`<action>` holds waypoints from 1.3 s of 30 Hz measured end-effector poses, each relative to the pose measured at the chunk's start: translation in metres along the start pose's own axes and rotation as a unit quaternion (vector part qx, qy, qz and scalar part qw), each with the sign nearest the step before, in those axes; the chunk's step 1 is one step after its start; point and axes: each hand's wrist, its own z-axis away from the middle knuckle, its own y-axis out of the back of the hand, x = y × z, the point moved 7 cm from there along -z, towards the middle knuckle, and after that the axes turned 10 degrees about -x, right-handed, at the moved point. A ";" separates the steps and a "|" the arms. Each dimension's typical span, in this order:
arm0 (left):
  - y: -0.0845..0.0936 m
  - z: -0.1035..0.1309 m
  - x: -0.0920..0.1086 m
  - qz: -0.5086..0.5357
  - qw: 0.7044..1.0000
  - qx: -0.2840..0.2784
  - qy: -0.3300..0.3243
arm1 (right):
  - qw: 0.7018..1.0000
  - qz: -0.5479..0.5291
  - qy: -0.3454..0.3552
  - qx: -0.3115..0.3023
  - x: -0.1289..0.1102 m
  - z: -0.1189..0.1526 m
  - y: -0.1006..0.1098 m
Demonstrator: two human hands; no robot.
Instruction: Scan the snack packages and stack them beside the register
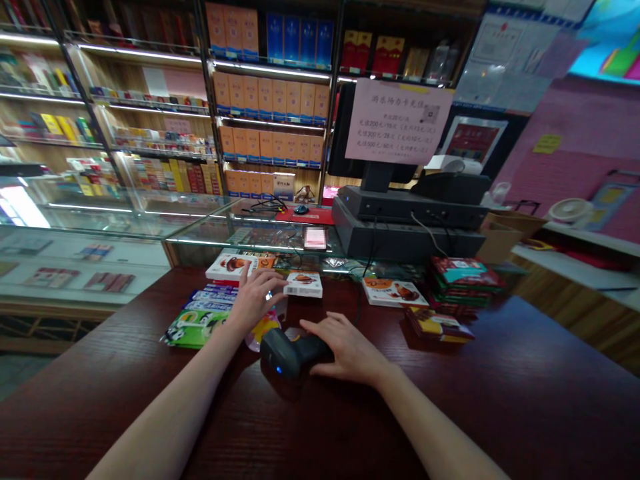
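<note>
My left hand (257, 297) is open, its fingers stretched out over the goods at the middle left, with a ring on one finger. Beneath and beside it are a white chocolate box (230, 267), a smaller white box (306, 285) and a clear package with yellow and purple (264, 327), partly covered by the hand. Green and purple packets (197, 323) lie to its left. My right hand (350, 350) curls around the handle of a black barcode scanner (287, 353), thumb on the near side. The scanner's head points left and shows a blue light, low over the table.
On the dark wooden table (320, 427), another chocolate box (395, 292), yellow-brown packets (440, 325) and a stack of red and green packs (465, 283) sit at the right. Behind are a glass counter (210, 230), a till with monitor (410, 210) and a trailing cable.
</note>
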 end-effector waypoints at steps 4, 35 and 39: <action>-0.003 0.001 -0.002 -0.006 1.000 -0.004 0.000 | 1.000 0.023 0.004 -0.002 -0.003 -0.004 -0.005; 0.005 -0.001 0.002 0.014 1.000 0.003 0.011 | 0.993 -0.029 -0.094 0.059 0.029 0.040 0.048; 0.002 -0.001 0.000 0.008 1.000 0.005 0.010 | 0.994 -0.023 -0.098 0.047 0.031 0.040 0.047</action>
